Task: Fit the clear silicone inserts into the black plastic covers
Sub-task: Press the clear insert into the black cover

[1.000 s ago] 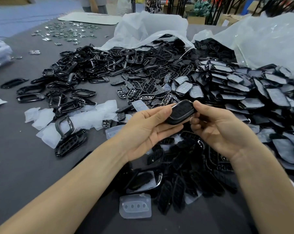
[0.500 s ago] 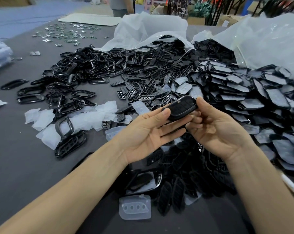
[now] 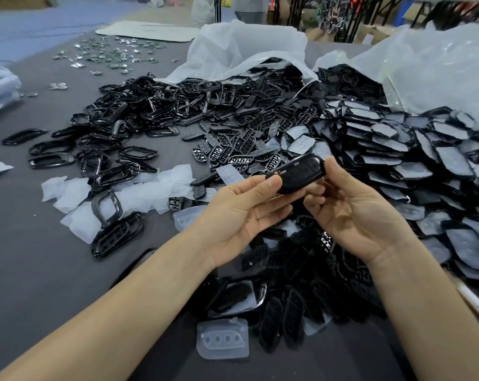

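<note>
Work looked far from done: left hand (image 3: 241, 215) and right hand (image 3: 353, 215) pinched one black cover (image 3: 297, 174) between them above the table (image 3: 26, 270). Fitted covers (image 3: 450, 158) lay heaped at right; loose clear inserts (image 3: 76, 193) and empty covers (image 3: 227, 154) waited at left.

On the worktop (image 3: 26, 270), frames (image 3: 109, 127) lie left, a heap of covers (image 3: 425, 166) right, bags (image 3: 249, 45) behind them, one silicone insert (image 3: 223, 339) nearest.

Head camera looks forward and down, close over the table (image 3: 26, 270).
</note>
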